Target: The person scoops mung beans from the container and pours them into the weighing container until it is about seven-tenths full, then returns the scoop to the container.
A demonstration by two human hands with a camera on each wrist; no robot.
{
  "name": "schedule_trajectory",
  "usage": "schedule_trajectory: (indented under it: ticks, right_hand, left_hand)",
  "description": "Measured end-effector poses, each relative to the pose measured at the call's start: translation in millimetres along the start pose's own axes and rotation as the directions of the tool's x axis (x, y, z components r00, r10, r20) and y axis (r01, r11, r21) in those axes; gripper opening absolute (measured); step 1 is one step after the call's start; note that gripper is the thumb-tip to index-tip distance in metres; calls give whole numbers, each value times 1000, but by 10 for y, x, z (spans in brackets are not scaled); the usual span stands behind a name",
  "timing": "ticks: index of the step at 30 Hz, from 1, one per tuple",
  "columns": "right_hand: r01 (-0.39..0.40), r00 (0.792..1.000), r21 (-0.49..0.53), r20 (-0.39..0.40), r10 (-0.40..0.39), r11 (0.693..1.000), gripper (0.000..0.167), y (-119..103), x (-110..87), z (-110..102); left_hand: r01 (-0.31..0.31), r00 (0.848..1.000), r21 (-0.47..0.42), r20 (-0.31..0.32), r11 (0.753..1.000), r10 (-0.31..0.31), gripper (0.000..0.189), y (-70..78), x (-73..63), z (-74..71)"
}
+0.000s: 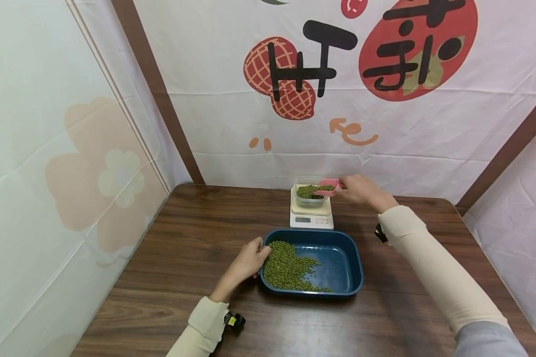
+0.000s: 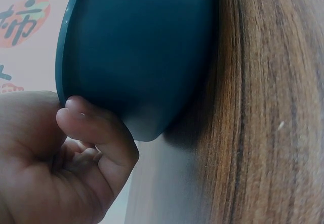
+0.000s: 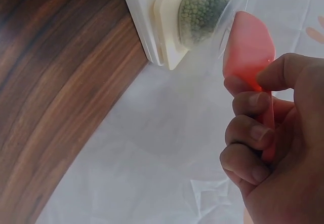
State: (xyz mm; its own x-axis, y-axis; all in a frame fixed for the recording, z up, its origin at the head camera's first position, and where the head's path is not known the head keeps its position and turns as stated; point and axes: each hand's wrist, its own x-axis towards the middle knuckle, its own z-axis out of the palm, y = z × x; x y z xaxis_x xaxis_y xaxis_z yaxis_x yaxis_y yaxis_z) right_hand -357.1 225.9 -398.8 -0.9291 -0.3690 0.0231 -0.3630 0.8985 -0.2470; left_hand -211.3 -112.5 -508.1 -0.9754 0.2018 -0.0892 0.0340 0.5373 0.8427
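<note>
My right hand (image 1: 360,190) grips a pink scoop (image 3: 249,49) by its handle, fingers wrapped round it in the right wrist view. Green beans lie in the scoop, which is over the right rim of a clear plastic container (image 1: 310,202). Green beans (image 3: 202,8) also fill part of that container, and it stands on a white kitchen scale (image 1: 311,221) with a small display. With thumb and curled fingers, my left hand (image 1: 250,259) holds the left rim of a blue tray (image 2: 136,46). Many green beans (image 1: 287,267) are heaped in the tray's left half.
Everything stands on a dark brown wooden table (image 1: 196,223). Right behind its far edge hangs a white printed cloth (image 1: 232,168), close to the scale. Another cloth wall (image 1: 94,198) runs along the left side. The tray sits just in front of the scale.
</note>
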Motion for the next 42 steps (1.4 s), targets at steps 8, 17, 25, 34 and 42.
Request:
schedule_trajectory:
  ticks: [8, 17, 25, 34, 42]
  right_hand:
    - [19, 1000, -41, -1, -19, 999, 22, -25, 34, -25]
    - [32, 999, -69, -1, -32, 997, 22, -39, 59, -60]
    - [45, 999, -111, 11, -44, 993, 23, -74, 94, -105]
    - [61, 998, -144, 20, -59, 988, 22, -78, 111, -129]
    - [64, 998, -165, 27, -60, 984, 21, -86, 96, -137]
  left_hand:
    - [2, 1000, 1, -2, 1000, -2, 27, -7, 12, -4]
    - [-1, 1000, 1, -5, 1000, 1, 26, 3, 20, -6]
    - [-3, 1000, 2, -3, 1000, 3, 26, 1, 27, -5]
    - [0, 1000, 8, -3, 1000, 0, 27, 11, 23, -3]
    - [-2, 1000, 17, -5, 1000, 2, 26, 3, 19, 6]
